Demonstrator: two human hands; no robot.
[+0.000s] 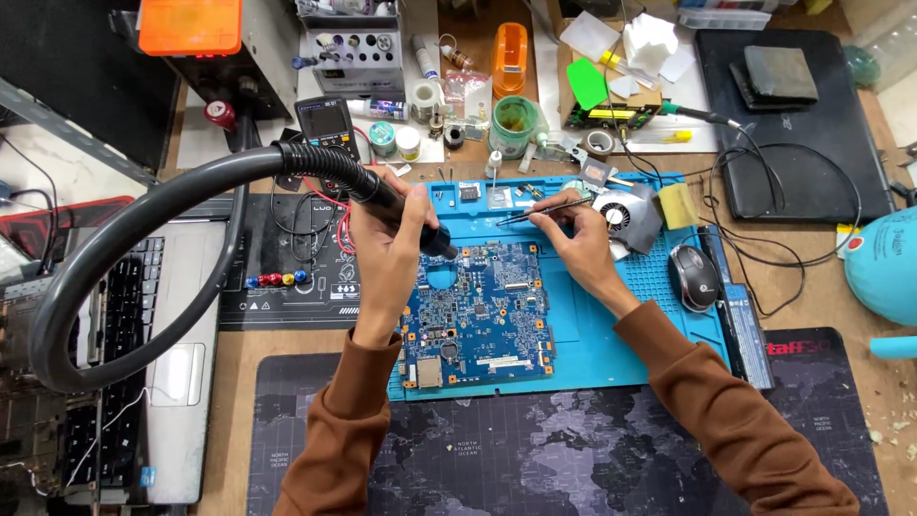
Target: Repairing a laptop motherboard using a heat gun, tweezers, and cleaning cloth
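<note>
While both brown-sleeved arms reach up from 6 o'clock, the left hand (392, 250) is clenched around the black handpiece (420, 227) of a hot-air tool, nozzle tip just over the top-left edge of the blue circuit board (478, 315); a thick grey corrugated hose (124, 248) loops from the handpiece out toward 9 o'clock and back round. Right hand (579, 244) grasps thin metal tweezers (535, 214) in a pinch, tips pointing toward 9 o'clock, just above the board's upper edge. Board lies flat on a blue repair mat (621, 334), near frame centre, between the two hands. On the mat at 1 o'clock of the board: a small round cooling fan (616, 214) and a yellow sponge block (676, 205), touching or nearly so. Black computer mouse (694, 277) at 3 o'clock on the mat's edge. Open laptop (162, 354) at 9 o'clock, closed black laptop (812, 134) at 2 o'clock. Handheld meter with dark screen (325, 122) at 11 o'clock; green tub (513, 119) at 12 o'clock. Dark map-printed desk pad (573, 449) covers the counter at 6 o'clock
</note>
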